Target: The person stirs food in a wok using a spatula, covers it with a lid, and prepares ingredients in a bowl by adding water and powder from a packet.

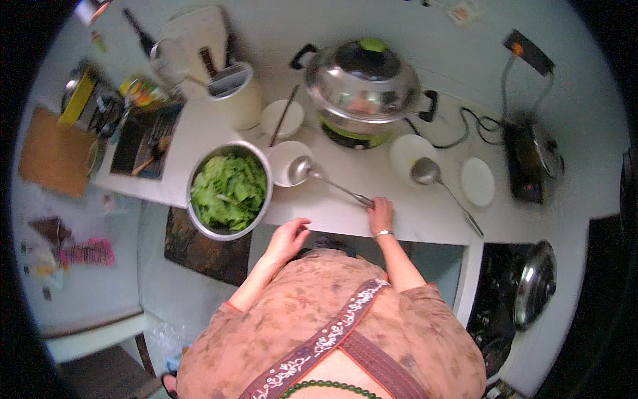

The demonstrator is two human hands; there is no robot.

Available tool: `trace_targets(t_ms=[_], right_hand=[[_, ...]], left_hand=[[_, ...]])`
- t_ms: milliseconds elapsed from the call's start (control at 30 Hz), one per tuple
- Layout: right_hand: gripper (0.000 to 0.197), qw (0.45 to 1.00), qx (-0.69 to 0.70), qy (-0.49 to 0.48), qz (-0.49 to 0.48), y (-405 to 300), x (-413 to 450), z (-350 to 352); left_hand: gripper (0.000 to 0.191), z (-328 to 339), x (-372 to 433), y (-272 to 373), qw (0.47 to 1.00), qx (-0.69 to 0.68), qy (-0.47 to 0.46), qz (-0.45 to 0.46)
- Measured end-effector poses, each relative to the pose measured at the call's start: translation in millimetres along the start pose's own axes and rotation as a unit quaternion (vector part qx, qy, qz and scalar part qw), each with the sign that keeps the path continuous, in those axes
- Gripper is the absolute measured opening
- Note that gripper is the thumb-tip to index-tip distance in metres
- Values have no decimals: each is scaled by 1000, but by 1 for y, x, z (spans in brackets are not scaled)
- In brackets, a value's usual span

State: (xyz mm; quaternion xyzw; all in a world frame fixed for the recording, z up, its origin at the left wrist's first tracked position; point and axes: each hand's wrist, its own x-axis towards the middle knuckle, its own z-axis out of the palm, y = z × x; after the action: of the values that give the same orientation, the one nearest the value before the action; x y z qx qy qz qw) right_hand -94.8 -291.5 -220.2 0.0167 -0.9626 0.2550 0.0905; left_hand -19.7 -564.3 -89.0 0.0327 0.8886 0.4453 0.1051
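Note:
My right hand (381, 214) is closed on the handle end of a metal ladle (344, 189), whose bowl rests over a white bowl (294, 149). My left hand (291, 237), fingers apart and holding nothing, is near the counter's front edge. Left of it, a metal basin (191, 219) of green leafy vegetables (230, 192) overhangs that edge. A second ladle (426, 172) lies with its bowl over another white bowl (408, 147). Behind stands a lidded steel electric pot (363, 95) with black side handles. Chopsticks (286, 112) lie across a third white bowl (294, 124).
A white container (244, 102) stands behind the basin, beside the sink (144, 144) on the left. A white oval lid or dish (477, 182) lies right of the second ladle. A black cord (463, 132) runs behind it. A steel lid (534, 287) stands beside the dark stove at lower right.

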Motion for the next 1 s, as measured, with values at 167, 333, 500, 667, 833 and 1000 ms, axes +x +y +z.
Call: trace_targets(t_ms=[167, 333, 500, 667, 833, 1000], right_hand=[[29, 1000, 17, -19, 9, -6, 2, -1], [29, 999, 46, 7, 10, -8, -2, -11], [27, 996, 86, 20, -5, -2, -9, -17], [25, 993, 112, 37, 10, 18, -30, -38], [24, 988, 145, 45, 9, 29, -48, -62], [24, 993, 104, 28, 49, 50, -56, -81]], left_hand=[[25, 4, -2, -15, 999, -31, -1, -9], [25, 7, 8, -9, 999, -16, -29, 4], [24, 5, 12, -11, 999, -6, -41, -5], [24, 6, 21, -6, 998, -9, -58, 1], [25, 9, 22, -12, 998, -18, -64, -7], [25, 8, 22, -7, 998, -15, -67, 4]])
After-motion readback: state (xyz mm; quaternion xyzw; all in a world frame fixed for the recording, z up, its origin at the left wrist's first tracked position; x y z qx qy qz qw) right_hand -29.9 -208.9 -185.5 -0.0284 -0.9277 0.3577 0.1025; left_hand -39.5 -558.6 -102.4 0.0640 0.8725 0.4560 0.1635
